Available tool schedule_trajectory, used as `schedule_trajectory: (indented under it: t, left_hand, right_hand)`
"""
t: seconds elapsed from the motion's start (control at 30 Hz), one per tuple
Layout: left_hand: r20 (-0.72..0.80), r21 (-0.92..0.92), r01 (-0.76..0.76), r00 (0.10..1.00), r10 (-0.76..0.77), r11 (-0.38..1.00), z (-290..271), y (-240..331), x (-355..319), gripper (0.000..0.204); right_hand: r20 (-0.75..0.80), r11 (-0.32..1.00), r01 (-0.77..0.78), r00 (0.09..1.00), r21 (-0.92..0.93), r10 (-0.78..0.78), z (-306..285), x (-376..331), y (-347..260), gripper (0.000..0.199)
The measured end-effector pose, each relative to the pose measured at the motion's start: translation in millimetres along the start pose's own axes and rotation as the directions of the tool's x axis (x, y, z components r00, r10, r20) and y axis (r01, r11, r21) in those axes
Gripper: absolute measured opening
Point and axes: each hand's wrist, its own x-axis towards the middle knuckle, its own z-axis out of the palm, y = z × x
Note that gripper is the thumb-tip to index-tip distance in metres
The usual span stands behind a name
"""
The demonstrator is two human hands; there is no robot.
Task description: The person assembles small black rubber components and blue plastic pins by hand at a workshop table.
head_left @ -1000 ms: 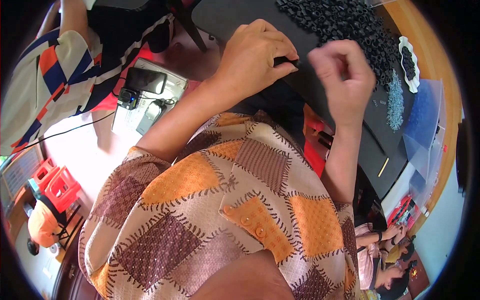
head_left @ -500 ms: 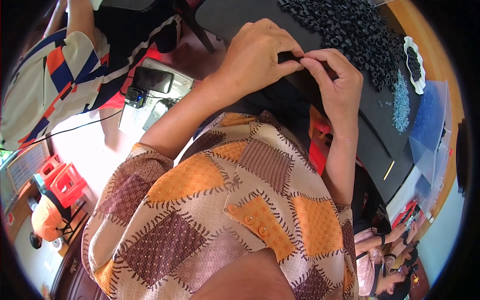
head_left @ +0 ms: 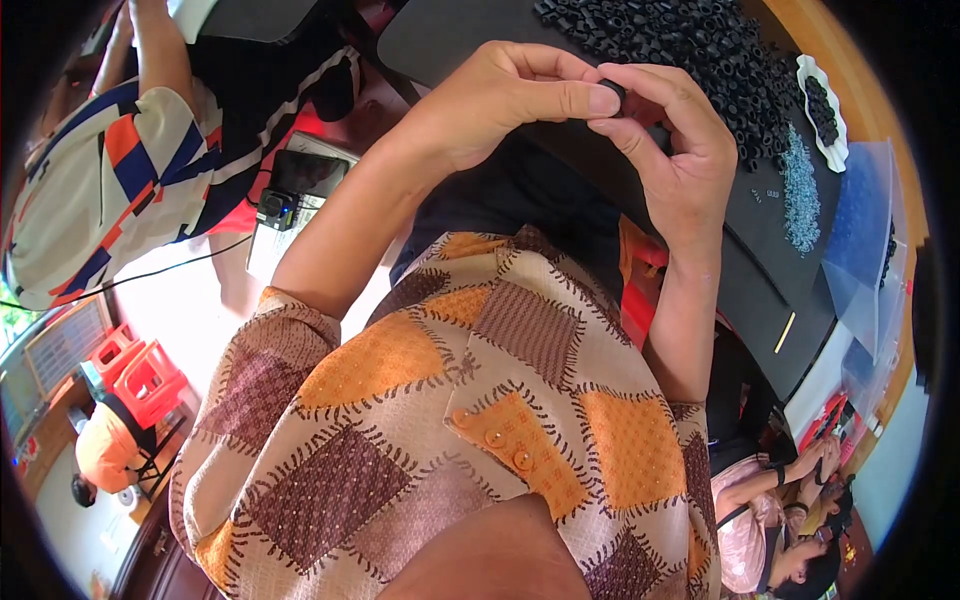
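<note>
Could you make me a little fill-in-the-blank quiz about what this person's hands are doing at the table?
1. Both hands pinch one small ____ plastic ring.
2. The left hand and right hand meet above a ____ work mat.
3. The small white dish holds ____ pieces.

Missing words: black; black; black

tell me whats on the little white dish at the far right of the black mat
The white dish holds a row of small black ring-shaped parts, like the big black pile beside it. What lies beneath them is covered. Loose pale blue bits lie on the mat just below the dish.
</note>
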Motion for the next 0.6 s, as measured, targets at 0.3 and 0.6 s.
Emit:
schedule_trajectory:
  t: [0.3,0.6]
  left_hand:
    - [-0.018,-0.035,0.040,0.999,-0.041,0.999,6,-2,-6,0.022]
    - [-0.013,0.076,-0.025,1.000,0.026,0.997,11,-6,-8,0.024]
  right_hand:
    - [-0.024,0.996,-0.037,0.999,0.083,0.039,-4,-5,1,0.030]
    - [-0.036,0.996,-0.071,0.997,0.050,0.073,-3,-10,-4,0.028]
